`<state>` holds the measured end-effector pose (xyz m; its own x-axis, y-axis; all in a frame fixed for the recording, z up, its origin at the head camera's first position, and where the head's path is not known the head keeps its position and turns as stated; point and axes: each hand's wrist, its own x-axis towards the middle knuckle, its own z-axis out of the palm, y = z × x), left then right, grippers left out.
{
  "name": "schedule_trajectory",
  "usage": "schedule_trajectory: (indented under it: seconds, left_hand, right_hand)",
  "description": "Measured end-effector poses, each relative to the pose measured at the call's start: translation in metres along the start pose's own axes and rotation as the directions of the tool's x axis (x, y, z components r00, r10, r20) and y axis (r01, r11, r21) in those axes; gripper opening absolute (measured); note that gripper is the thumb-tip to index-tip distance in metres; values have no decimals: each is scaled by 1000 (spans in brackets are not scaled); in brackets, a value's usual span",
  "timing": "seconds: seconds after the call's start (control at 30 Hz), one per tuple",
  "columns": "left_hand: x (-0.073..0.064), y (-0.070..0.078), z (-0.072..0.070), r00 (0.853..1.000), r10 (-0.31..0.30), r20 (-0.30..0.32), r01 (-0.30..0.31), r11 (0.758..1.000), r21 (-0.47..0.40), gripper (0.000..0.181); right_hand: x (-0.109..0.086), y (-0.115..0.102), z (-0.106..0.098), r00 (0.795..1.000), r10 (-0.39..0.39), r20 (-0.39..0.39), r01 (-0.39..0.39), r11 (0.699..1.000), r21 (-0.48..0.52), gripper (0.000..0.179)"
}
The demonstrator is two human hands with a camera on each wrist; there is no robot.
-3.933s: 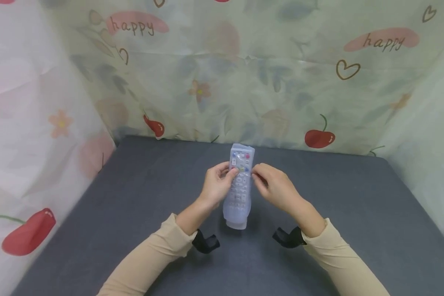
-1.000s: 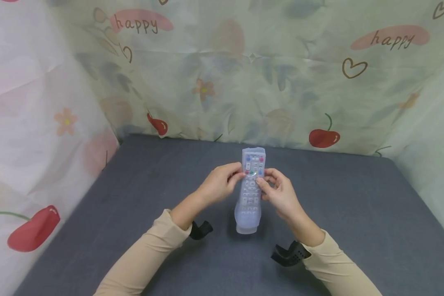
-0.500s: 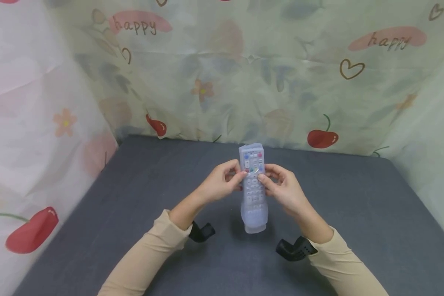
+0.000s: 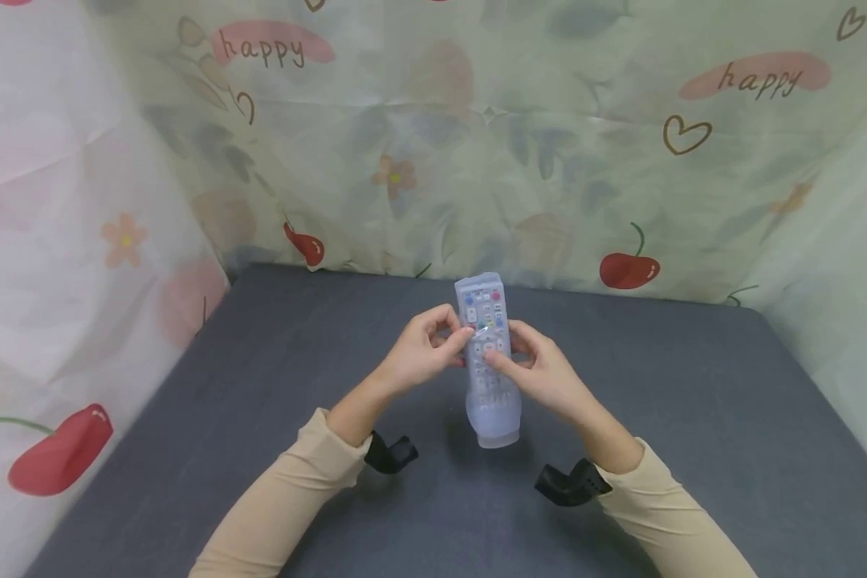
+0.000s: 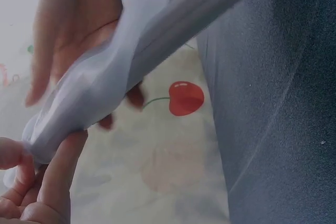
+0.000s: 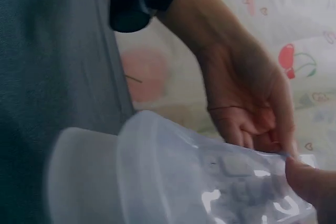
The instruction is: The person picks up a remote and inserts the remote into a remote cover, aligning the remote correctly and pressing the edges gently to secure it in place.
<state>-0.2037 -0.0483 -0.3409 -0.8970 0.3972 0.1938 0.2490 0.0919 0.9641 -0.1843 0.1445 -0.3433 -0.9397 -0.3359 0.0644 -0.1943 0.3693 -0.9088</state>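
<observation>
A white remote control point(image 4: 498, 441) with coloured buttons sits in a translucent plastic cover point(image 4: 493, 413), held up above the table. Its lower end sticks out of the cover, and in the left wrist view the grey back of the remote point(image 5: 205, 9) shows beside the loosened film. My left hand point(image 4: 422, 349) pinches the cover's left edge between thumb and fingers. On the other side my right hand point(image 4: 545, 369) grips the remote, thumb across the buttons and fingers behind. In the right wrist view the right thumb point(image 6: 310, 179) presses on the clear cover near the left fingertips.
Under the hands lies a dark grey tabletop point(image 4: 347, 514). A patterned cloth point(image 4: 433, 160) with cherries and "happy" prints hangs at the back and along both sides. Black wrist-worn mounts point(image 4: 571, 484) jut inward below each sleeve.
Over the last second the remote has shifted a little up and its top has tilted left. The right thumb has slid further across the buttons. Earlier, the left thumb lay on the face.
</observation>
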Motion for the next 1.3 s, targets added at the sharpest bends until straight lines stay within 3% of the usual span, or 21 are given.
schedule_trajectory:
  seconds: [0.5,0.67,0.77,0.87,0.97,1.13,1.23,1.3]
  left_hand:
    - [0,-3,-2,998,-59,29,61,996,-60,17]
    - [0,-5,1,993,-116,-21,114,990,-80,15]
    - [-1,-6,5,988,-142,-55,137,986,-91,27]
    - [-3,-7,10,989,-127,-76,121,989,-80,36]
    - [-4,-7,12,992,-85,-89,81,995,-51,33]
    - [-5,-7,11,991,-67,-115,64,998,-30,35]
    - [-6,-8,11,988,-84,-127,81,996,-24,36]
    - [-6,-9,12,987,-94,-130,92,995,-28,36]
  right_hand:
    - [-1,0,4,998,1,67,-1,1000,-2,40]
    - [-3,0,3,997,-10,79,10,1000,-7,40]
    - [-3,0,4,996,-11,89,11,1000,4,42]
    - [-4,2,6,995,-17,99,16,1000,7,45]
    - [-2,5,8,994,-26,106,25,1000,9,46]
    - [2,6,2,997,-73,15,73,996,-42,34]
    - [4,4,-3,988,-139,-65,128,980,-153,22]
    - [6,2,-5,981,-177,-75,156,961,-227,17]
